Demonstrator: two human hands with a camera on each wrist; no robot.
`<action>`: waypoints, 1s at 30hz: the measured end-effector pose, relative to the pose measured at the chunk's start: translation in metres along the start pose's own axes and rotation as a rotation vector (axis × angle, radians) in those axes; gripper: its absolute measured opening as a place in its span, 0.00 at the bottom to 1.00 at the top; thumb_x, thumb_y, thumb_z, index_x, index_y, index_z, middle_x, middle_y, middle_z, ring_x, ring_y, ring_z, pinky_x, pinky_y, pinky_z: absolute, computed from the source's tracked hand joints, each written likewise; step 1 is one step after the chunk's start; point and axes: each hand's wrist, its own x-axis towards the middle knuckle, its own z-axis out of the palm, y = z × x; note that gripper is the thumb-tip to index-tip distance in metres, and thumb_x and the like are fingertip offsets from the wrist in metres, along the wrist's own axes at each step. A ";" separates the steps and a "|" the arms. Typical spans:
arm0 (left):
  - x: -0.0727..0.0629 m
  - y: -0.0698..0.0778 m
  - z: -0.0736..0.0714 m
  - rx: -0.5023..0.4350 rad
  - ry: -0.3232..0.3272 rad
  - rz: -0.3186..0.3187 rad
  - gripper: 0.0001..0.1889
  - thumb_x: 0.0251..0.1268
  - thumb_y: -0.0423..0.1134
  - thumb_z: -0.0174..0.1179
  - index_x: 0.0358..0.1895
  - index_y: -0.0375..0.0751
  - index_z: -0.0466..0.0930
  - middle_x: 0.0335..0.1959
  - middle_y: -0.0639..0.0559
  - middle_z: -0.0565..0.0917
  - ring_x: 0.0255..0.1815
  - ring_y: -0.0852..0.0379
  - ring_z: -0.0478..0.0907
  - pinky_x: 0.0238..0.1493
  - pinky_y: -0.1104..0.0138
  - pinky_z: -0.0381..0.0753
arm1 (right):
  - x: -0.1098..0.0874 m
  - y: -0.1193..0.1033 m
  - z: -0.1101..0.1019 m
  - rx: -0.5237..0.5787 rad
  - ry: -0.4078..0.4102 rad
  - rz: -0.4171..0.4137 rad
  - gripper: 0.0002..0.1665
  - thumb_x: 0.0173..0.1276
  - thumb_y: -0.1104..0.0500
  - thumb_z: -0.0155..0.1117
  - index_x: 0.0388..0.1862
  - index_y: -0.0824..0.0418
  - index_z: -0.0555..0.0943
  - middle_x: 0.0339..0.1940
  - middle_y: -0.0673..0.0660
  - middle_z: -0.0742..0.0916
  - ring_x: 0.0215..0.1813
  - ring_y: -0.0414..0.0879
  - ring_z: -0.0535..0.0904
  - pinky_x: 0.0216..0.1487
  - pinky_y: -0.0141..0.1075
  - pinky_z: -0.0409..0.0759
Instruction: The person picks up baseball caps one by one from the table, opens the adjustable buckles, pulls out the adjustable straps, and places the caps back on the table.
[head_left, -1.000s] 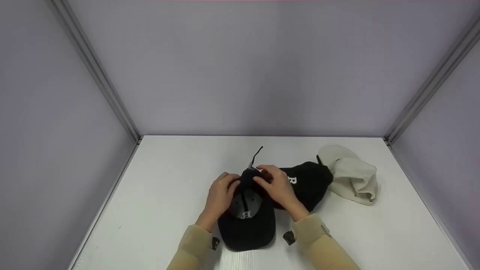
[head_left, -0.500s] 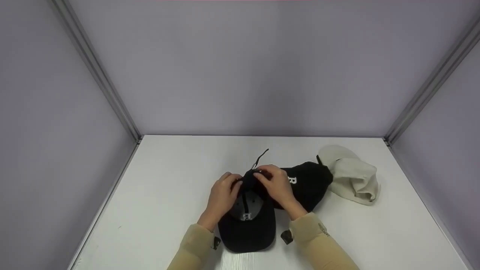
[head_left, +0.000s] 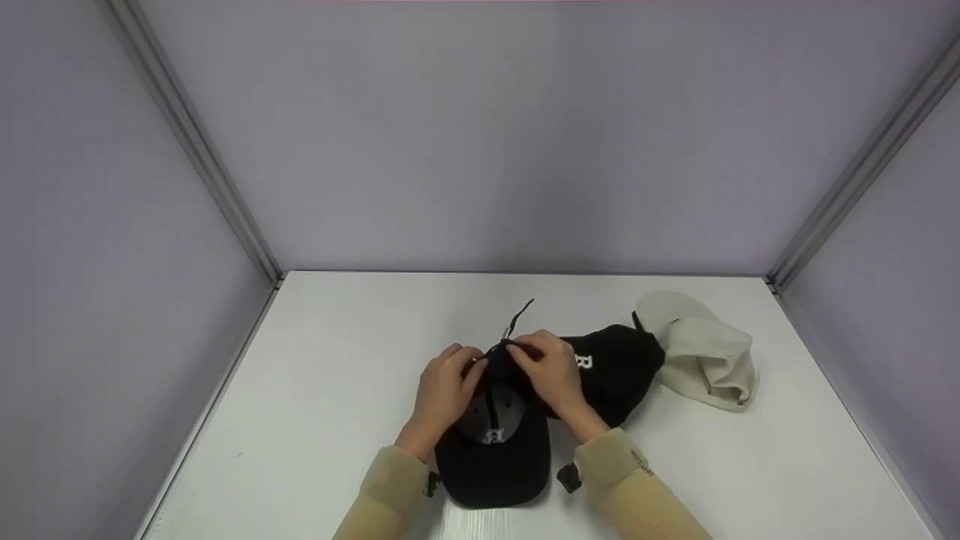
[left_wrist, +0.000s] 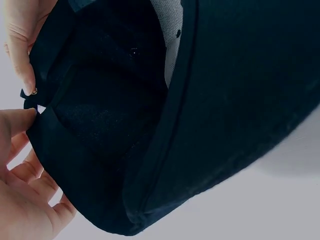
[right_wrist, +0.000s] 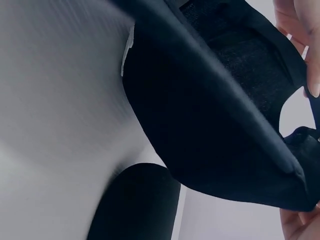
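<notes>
A black baseball cap (head_left: 493, 476) lies with its inside facing up and its brim toward me. At its far edge my left hand (head_left: 444, 390) pinches the left part of the back opening. My right hand (head_left: 556, 379) pinches the same edge just to the right, and in the left wrist view a small metal fastener (left_wrist: 34, 91) shows beside its thumb. A thin dark strap end (head_left: 520, 318) sticks up beyond the fingers. The back opening of the cap (right_wrist: 215, 140) shows as a bright gap in the right wrist view. Several fingertips are hidden behind the cloth.
Just right of my right hand lies another black cap (head_left: 626, 367) with a white letter on its front. A beige cap (head_left: 709, 352), crumpled, touches it further right. The white table (head_left: 322, 360) is bounded by grey panels (head_left: 420, 150) at the back and sides.
The strap end has tipped to the right and slightly down. My hands have drawn a little closer together at the cap's back edge, and the cap's brim has shifted slightly toward me.
</notes>
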 end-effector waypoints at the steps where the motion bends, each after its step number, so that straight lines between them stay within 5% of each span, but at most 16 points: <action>1: 0.000 0.000 0.000 0.001 0.001 0.001 0.03 0.68 0.37 0.64 0.37 0.43 0.85 0.29 0.56 0.79 0.27 0.62 0.76 0.29 0.66 0.77 | 0.000 0.000 0.000 -0.003 0.007 -0.003 0.03 0.63 0.59 0.73 0.36 0.57 0.88 0.30 0.46 0.86 0.33 0.39 0.82 0.34 0.34 0.81; 30: -0.006 -0.004 -0.007 -0.031 -0.061 0.027 0.05 0.68 0.38 0.62 0.33 0.44 0.82 0.29 0.57 0.79 0.26 0.62 0.74 0.29 0.66 0.76 | 0.001 0.002 0.002 -0.139 0.146 0.021 0.04 0.62 0.60 0.72 0.32 0.61 0.88 0.29 0.49 0.85 0.30 0.41 0.81 0.32 0.37 0.80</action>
